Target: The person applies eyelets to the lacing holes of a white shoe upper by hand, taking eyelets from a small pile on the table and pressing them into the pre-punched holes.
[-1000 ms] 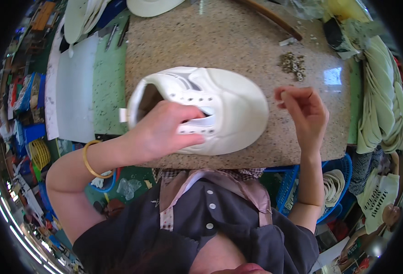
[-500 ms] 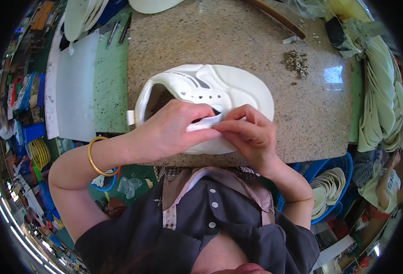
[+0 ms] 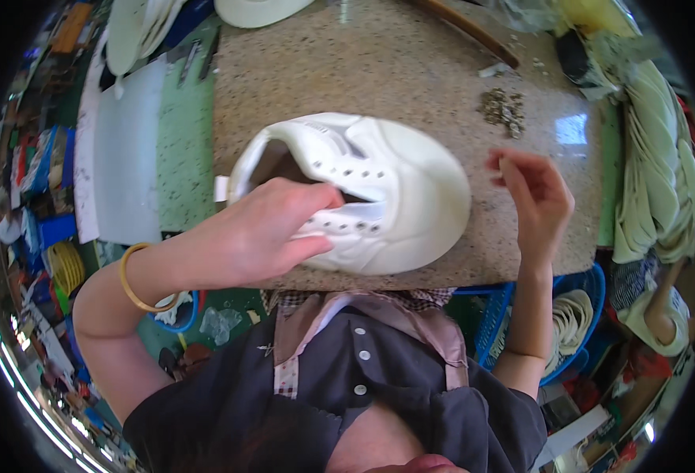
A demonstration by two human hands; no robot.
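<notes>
Head view: I observe one white shoe [image 3: 422, 181] lying on the speckled stone worktop [image 3: 308, 71], near the edge closest to the wearer, toe toward the wearer's right. The left hand [image 3: 273, 229] grips the shoe at its lacing opening, forefinger at the gap, thumb against the near row of eyelet holes. The right hand [image 3: 535, 189] is held apart from the shoe, beyond the toe, fingers curled; its fingertips are blurred, and I cannot tell whether they pinch anything. A small heap of metal rings [image 3: 503, 112] sits near that hand, farther from the wearer. Beyond it lies a brown stick [image 3: 470, 33].
</notes>
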